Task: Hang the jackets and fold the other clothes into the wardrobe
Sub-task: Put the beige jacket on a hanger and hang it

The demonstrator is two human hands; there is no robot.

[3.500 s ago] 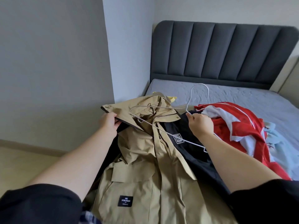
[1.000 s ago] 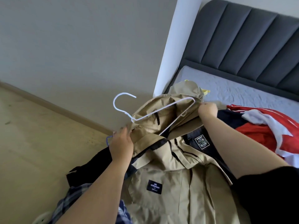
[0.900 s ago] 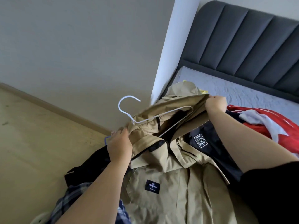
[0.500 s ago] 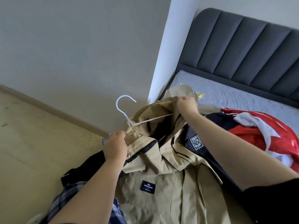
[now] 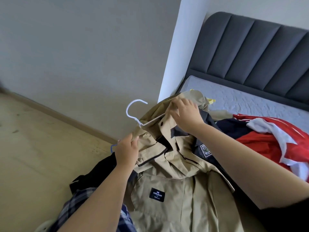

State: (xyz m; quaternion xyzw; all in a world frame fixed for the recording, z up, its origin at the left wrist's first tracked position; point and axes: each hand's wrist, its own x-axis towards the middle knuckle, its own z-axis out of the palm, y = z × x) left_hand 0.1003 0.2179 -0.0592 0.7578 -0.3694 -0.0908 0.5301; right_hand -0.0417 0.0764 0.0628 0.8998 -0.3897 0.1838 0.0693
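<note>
A tan jacket with a black label lies spread over the bed's near corner. A white wire hanger sits inside its neck, hook sticking out up and left. My left hand grips the jacket's left collar edge just below the hook. My right hand pinches the tan fabric at the right shoulder, over the hanger's arm. A dark navy jacket with a round patch lies under my right forearm.
A red and white garment lies on the grey mattress to the right, below the dark padded headboard. A plaid garment and black cloth hang off the bed at lower left. A blue hanger tip peeks out beside my left hand. Wood floor lies left.
The hanger went from lying on the jacket into its neck. Over the last second my right hand moved left along the shoulder, pulling tan fabric over the hanger arm; my left hand kept its grip.
</note>
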